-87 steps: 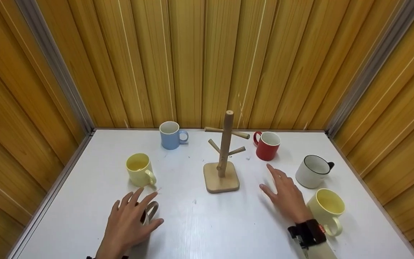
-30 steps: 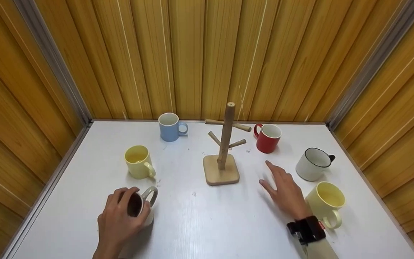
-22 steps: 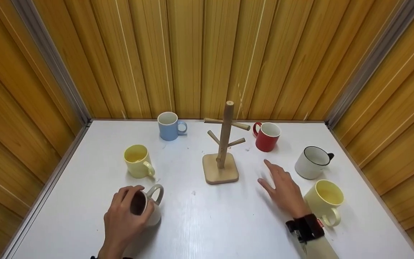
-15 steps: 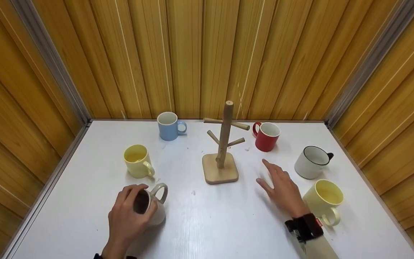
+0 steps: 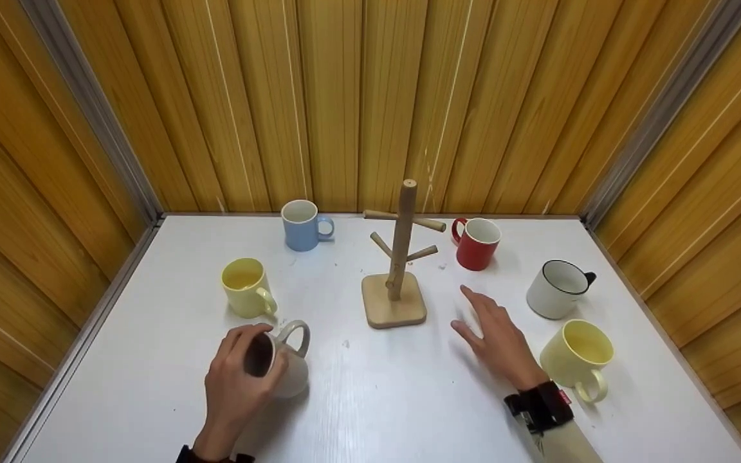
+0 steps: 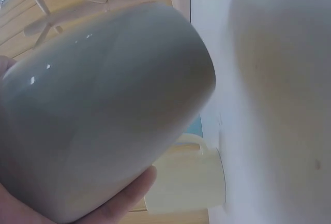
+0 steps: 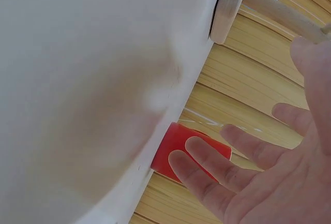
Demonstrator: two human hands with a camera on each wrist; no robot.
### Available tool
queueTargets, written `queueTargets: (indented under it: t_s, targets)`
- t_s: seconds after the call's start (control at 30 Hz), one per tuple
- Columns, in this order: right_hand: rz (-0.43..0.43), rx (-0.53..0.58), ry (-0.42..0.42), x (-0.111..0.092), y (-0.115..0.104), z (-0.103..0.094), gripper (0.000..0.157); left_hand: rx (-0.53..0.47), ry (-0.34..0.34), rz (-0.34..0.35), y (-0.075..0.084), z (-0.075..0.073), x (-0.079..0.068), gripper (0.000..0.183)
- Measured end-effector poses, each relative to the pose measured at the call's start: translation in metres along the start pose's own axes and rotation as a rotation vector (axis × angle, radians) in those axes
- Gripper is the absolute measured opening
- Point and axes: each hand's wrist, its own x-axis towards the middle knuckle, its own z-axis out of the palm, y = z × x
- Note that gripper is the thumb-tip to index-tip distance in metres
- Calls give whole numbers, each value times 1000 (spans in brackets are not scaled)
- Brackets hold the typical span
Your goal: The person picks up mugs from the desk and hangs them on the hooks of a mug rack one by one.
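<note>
My left hand [image 5: 237, 381] grips a light grey mug [image 5: 294, 373] around its rim, fingers on the far side and thumb on the near side. The mug tilts, its dark inside showing and its handle pointing away. In the left wrist view the mug's body [image 6: 119, 89] stands off the tabletop, with a shadow beneath. Over the right half of the table hovers my right hand [image 5: 499, 344], fingers spread and holding nothing. A wooden mug tree [image 5: 402, 251] with several bare pegs stands between the hands on its square base [image 5: 378, 315].
A yellow mug [image 5: 246, 297] and a blue mug [image 5: 301, 230] stand at left. To the right are a red mug [image 5: 477, 247], a white mug with a black rim [image 5: 550, 297] and another yellow mug [image 5: 567, 360]. Wood-patterned walls [image 5: 332, 109] enclose the white table [image 5: 370, 411].
The left hand has closed round the grey mug, then shifted it rightward and tilted it off the table. My right hand has drifted slightly left. The other mugs stay put.
</note>
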Motion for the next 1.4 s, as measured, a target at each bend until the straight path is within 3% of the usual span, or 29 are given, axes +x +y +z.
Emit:
queueTargets:
  t_s: [0.23, 0.53, 0.93, 1.13, 1.4]
  targets:
    - [-28, 27, 3, -2, -6, 2, 75, -67, 7, -29, 7, 8, -2, 37]
    - [-106, 31, 7, -9, -21, 4, 73, -236, 29, -68, 21, 21, -3, 34]
    - [-138, 57, -51, -16, -38, 12, 73, -311, 8, -160, 34, 32, -10, 31]
    - [-193, 103, -80, -21, -46, 17, 72, -323, -11, -208, 37, 37, -13, 29]
    - [-277, 217, -56, -24, -59, 30, 69, -337, -30, -221, 42, 38, -14, 26]
